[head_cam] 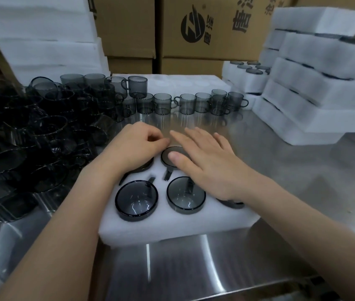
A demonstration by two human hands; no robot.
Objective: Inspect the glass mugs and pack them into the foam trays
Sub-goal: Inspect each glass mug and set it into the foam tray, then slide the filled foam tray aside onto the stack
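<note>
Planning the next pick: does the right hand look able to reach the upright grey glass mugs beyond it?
Likely yes: the right hand is open and empty; only bare steel table separates it from the upright grey glass mugs.

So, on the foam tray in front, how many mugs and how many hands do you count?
Mugs showing in the foam tray: 5
Hands over it, left hand and right hand: 2
Total: 7; the right hand may hide another mug.

A cardboard box point(211, 29) at the back bears a round black logo point(193, 26) beside large black Chinese characters (turned sideways, partly cut off, not clearly readable).
</note>
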